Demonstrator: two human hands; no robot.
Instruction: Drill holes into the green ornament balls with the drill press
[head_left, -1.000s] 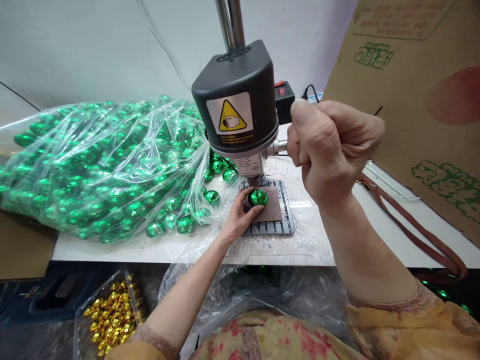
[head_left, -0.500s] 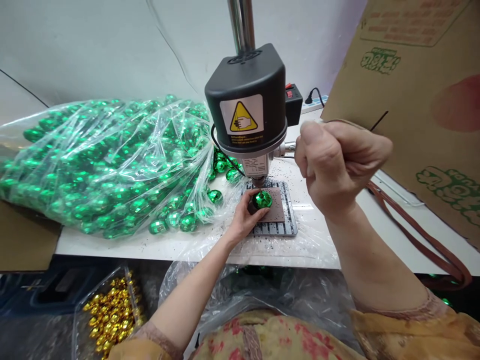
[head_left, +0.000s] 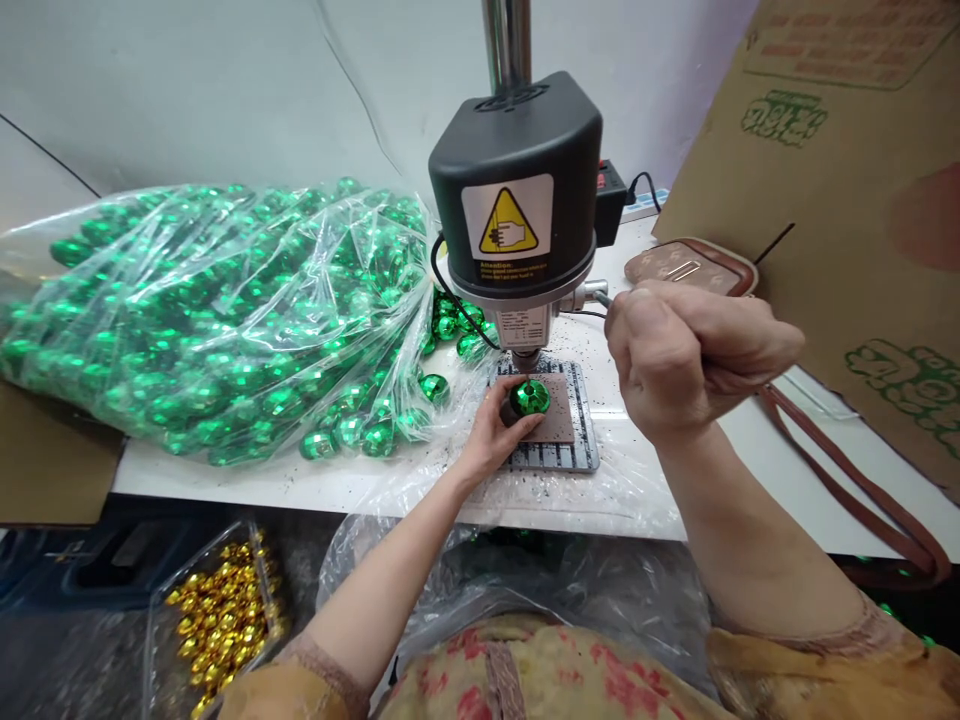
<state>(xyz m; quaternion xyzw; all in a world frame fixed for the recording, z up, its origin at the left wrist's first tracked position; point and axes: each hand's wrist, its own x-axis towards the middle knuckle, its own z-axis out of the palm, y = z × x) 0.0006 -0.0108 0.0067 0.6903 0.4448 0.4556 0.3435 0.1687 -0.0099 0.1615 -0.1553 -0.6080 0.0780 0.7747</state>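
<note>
My left hand (head_left: 496,425) is closed around a shiny green faceted ball (head_left: 533,397), which sits in a dark round holder partly hidden by my fingers. Ball and holder stand on a brownish pad (head_left: 559,425) over the slotted metal base (head_left: 587,455) of a small black drill press (head_left: 517,200). Directly above the ball is the press's chuck (head_left: 526,360). A dark spot, looking like a hole, shows on top of the ball. To the right, my right hand (head_left: 694,360) is a fist around the end of the press's feed lever (head_left: 602,297), most of it hidden.
A large clear bag of green balls (head_left: 225,320) lies left of the press, with several loose balls (head_left: 433,388) nearby. Dark shavings dot the white table (head_left: 225,485). A brown purse (head_left: 686,265) and cardboard box (head_left: 847,200) stand right. Gold balls (head_left: 225,610) fill a clear bin below.
My right hand has come down a little relative to the press, uncovering more of the lever's hub and the purse. My left hand keeps its hold on the ball. The whole view has shifted slightly.
</note>
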